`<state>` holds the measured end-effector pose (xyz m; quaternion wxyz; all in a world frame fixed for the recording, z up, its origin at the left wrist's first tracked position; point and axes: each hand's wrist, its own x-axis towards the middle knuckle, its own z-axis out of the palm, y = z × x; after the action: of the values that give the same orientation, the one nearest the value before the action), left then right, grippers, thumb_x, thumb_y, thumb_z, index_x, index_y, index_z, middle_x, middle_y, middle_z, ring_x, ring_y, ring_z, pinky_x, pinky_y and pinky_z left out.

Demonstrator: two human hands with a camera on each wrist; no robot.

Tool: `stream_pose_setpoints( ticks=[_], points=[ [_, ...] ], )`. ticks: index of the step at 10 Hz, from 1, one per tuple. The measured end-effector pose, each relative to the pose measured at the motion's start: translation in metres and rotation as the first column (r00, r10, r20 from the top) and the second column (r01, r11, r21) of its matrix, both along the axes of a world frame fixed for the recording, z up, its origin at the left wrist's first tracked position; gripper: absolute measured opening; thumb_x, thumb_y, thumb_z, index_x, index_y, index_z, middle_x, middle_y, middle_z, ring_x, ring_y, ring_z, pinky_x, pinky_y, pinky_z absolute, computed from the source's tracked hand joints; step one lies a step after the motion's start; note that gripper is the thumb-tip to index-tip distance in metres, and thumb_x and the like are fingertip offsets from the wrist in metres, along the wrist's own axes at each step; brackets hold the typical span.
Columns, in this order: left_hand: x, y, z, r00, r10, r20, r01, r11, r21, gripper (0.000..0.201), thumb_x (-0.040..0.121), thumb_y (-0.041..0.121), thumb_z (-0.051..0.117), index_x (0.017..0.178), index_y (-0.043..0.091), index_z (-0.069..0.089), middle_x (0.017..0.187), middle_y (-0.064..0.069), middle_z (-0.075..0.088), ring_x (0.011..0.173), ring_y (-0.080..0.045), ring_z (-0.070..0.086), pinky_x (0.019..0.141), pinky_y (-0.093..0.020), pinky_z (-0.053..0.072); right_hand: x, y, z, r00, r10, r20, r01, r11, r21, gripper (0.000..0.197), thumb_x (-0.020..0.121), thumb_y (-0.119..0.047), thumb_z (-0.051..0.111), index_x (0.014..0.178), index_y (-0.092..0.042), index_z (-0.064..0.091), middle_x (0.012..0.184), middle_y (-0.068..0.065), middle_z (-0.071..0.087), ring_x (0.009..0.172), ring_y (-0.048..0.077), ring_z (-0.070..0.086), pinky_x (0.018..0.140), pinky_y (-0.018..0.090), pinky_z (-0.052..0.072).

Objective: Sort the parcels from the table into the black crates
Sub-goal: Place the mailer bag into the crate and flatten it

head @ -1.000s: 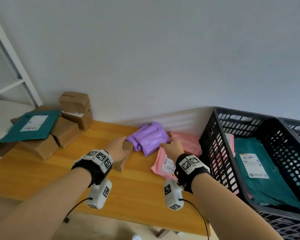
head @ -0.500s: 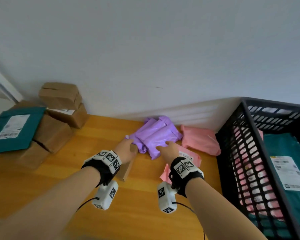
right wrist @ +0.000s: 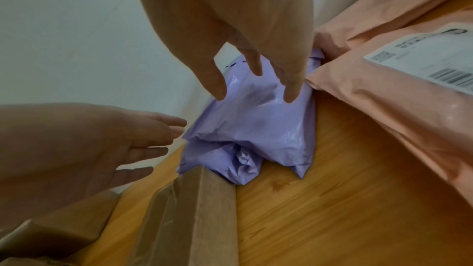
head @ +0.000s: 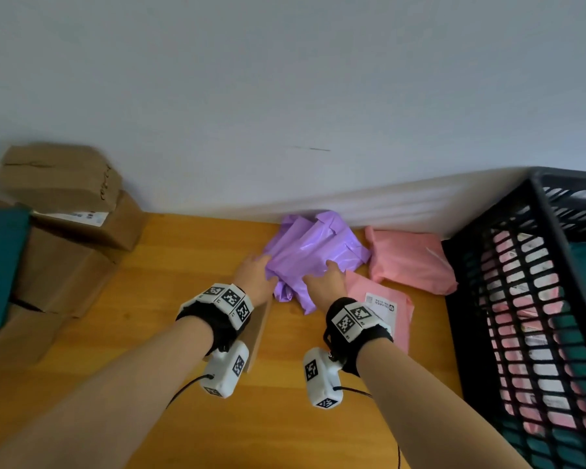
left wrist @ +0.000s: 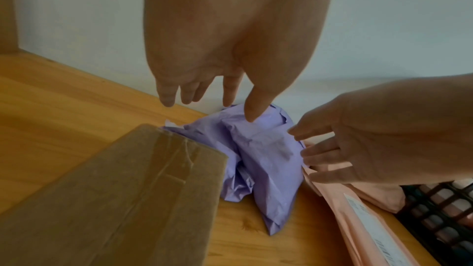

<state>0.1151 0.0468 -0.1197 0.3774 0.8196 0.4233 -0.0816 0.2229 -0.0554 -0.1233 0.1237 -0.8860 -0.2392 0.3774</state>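
Observation:
A crumpled purple poly parcel (head: 313,252) lies on the wooden table (head: 170,265) against the wall. My left hand (head: 256,277) reaches its left side with straight fingers, the thumb tip just over the plastic (left wrist: 252,116). My right hand (head: 327,280) rests straight fingers on its right side (right wrist: 256,80). Neither hand grips anything. Two pink parcels lie to the right, one by the wall (head: 410,258) and one with a label (head: 383,309). The black crate (head: 535,231) at the right holds pink and teal parcels.
A small cardboard box (head: 259,330) sits under my left wrist, touching the purple parcel's near end (left wrist: 115,199). Several stacked cardboard boxes (head: 65,177) and a teal parcel (head: 0,265) occupy the table's left end. The wall runs close behind.
Both hands have moved forward: the left off the small cardboard box, the right off the labelled pink parcel, onto the purple parcel. The head view has moved closer and right.

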Motion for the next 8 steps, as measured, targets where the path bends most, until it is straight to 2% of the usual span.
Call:
stream_pose_setpoints(
  ticks=[1, 2, 3, 4, 5, 6, 7, 8],
  points=[
    [0.004, 0.009, -0.008, 0.999, -0.021, -0.036, 0.021, 1.000, -0.014, 0.049, 0.091, 0.016, 0.051, 0.140, 0.010, 0.042, 0.140, -0.022, 0.043, 0.130, -0.037, 0.040, 0.105, -0.041, 0.037, -0.003, 0.011, 0.008, 0.994, -0.076, -0.084, 0.075, 0.997, -0.015, 0.027, 0.090, -0.014, 0.051, 0.117, -0.013, 0.055, 0.114, 0.002, 0.054, 0.092, -0.005, 0.043, 0.078, 0.015, 0.032],
    [0.009, 0.015, -0.014, 0.999, -0.033, -0.035, 0.031, 0.999, -0.038, 0.049, 0.092, 0.015, 0.049, 0.140, 0.010, 0.041, 0.138, -0.021, 0.043, 0.123, -0.037, 0.046, 0.103, -0.042, 0.039, 0.000, 0.009, -0.014, 0.998, -0.021, -0.058, 0.021, 1.000, 0.006, 0.018, 0.095, -0.004, 0.040, 0.089, -0.015, 0.052, 0.111, 0.002, 0.060, 0.111, 0.026, 0.054, 0.096, 0.032, 0.040],
    [0.014, 0.019, -0.019, 0.999, -0.032, -0.027, 0.030, 0.998, -0.053, 0.042, 0.091, 0.014, 0.052, 0.132, 0.008, 0.048, 0.130, -0.019, 0.048, 0.114, -0.036, 0.052, 0.098, -0.043, 0.044, -0.001, 0.012, -0.012, 0.984, -0.160, -0.074, 0.165, 0.985, 0.058, 0.012, 0.095, -0.012, 0.046, 0.101, -0.010, 0.055, 0.125, 0.009, 0.055, 0.127, 0.034, 0.042, 0.098, 0.023, 0.035],
    [0.017, 0.021, -0.022, 0.999, -0.015, -0.046, 0.013, 0.999, -0.047, 0.029, 0.091, 0.020, 0.055, 0.117, 0.006, 0.053, 0.124, -0.017, 0.051, 0.107, -0.034, 0.056, 0.094, -0.044, 0.046, -0.005, 0.010, -0.026, 0.895, -0.412, -0.171, 0.443, 0.868, 0.226, 0.055, 0.089, -0.018, 0.059, 0.139, -0.013, 0.037, 0.137, 0.011, 0.047, 0.127, 0.028, 0.045, 0.074, 0.008, 0.027],
    [0.018, 0.019, -0.025, 0.999, -0.036, -0.023, 0.036, 0.999, 0.014, 0.020, 0.091, 0.020, 0.058, 0.100, 0.003, 0.059, 0.130, -0.017, 0.046, 0.113, -0.035, 0.052, 0.097, -0.046, 0.042, -0.006, 0.011, -0.018, 0.871, -0.438, -0.222, 0.486, 0.835, 0.259, 0.055, 0.091, -0.015, 0.058, 0.140, -0.009, 0.035, 0.136, 0.014, 0.048, 0.124, 0.028, 0.047, 0.089, 0.022, 0.037],
    [0.018, 0.013, -0.020, 0.993, -0.062, 0.104, 0.055, 0.996, 0.065, 0.012, 0.092, 0.016, 0.056, 0.093, 0.004, 0.059, 0.121, -0.012, 0.050, 0.108, -0.031, 0.053, 0.094, -0.043, 0.042, -0.006, 0.010, -0.013, 0.847, -0.459, -0.268, 0.523, 0.807, 0.274, 0.054, 0.093, -0.019, 0.057, 0.141, -0.008, 0.034, 0.135, 0.014, 0.048, 0.119, 0.028, 0.049, 0.092, 0.027, 0.038],
    [0.018, 0.003, -0.005, 0.975, -0.114, 0.190, 0.101, 0.992, 0.076, 0.014, 0.096, 0.018, 0.049, 0.102, 0.007, 0.057, 0.100, -0.002, 0.057, 0.095, -0.022, 0.057, 0.074, -0.029, 0.036, -0.007, 0.007, 0.000, 0.797, -0.515, -0.317, 0.597, 0.752, 0.279, 0.056, 0.094, -0.025, 0.054, 0.143, -0.009, 0.031, 0.135, 0.012, 0.046, 0.110, 0.024, 0.048, 0.084, 0.023, 0.036],
    [0.016, -0.004, 0.006, 0.938, -0.190, 0.289, 0.197, 0.980, 0.007, 0.016, 0.097, 0.016, 0.049, 0.105, 0.004, 0.056, 0.096, -0.011, 0.065, 0.091, -0.027, 0.061, 0.071, -0.031, 0.042, -0.006, 0.004, 0.009, 0.736, -0.565, -0.373, 0.672, 0.675, 0.304, 0.054, 0.095, -0.032, 0.054, 0.139, -0.004, 0.039, 0.130, 0.011, 0.048, 0.115, 0.026, 0.051, 0.094, 0.033, 0.045]
  ],
)
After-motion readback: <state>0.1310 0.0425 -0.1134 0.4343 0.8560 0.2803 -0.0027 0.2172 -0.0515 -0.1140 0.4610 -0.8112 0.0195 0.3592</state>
